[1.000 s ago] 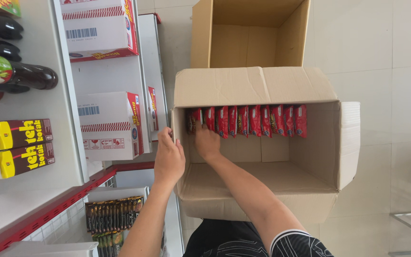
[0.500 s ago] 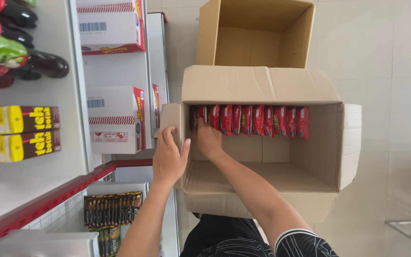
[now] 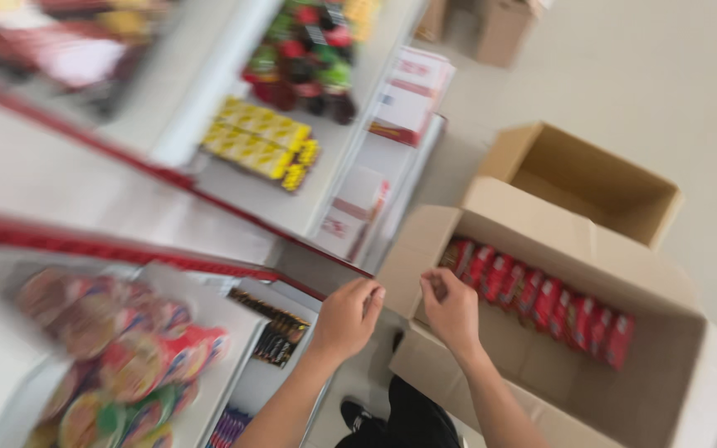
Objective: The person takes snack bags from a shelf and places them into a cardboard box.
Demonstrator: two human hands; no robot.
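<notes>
Two cardboard boxes sit on the pale floor beside a long shelf unit, and the whole view is smeared by motion, so fine detail is lost. The shelf, the largest thing here, carries yellow cartons, dark bottles and, on a lower level, round cup tubs, all faced outward along its red-edged tiers, as shop stock is set for reach. The far box stands open and looks empty. The near box is tipped so its open side faces the person, which lets the row of red packets standing on edge along its back wall be got at from the front.

The left hand rests at the box's left flap, fingers loosely curled, seemingly steadying that corner; it holds nothing that I can make out. The right hand is inside the opening, its grip curled close at the left end of the packet row; whether it has closed on a packet, the blur does not let me tell.
</notes>
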